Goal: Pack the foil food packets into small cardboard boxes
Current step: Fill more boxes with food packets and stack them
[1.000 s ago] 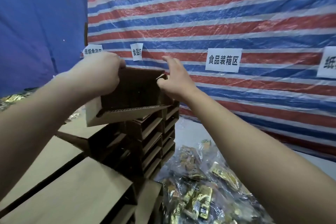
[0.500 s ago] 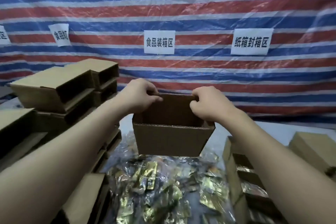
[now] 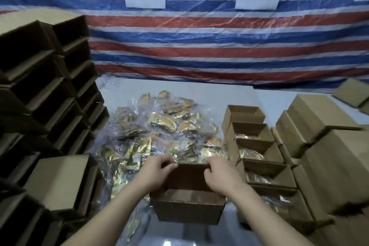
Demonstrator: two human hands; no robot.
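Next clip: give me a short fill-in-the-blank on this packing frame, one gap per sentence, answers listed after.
1. Both the left hand and the right hand grip the far rim of the open cardboard box, which holds ____ packets.
2. The foil packets lie heaped inside clear ____ bags.
3. The row of partly filled boxes stands to the person's ____.

Answers: no; plastic; right

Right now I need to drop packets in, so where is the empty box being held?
Low in the centre of the head view, the empty box sits between both hands, just in front of the packet pile.
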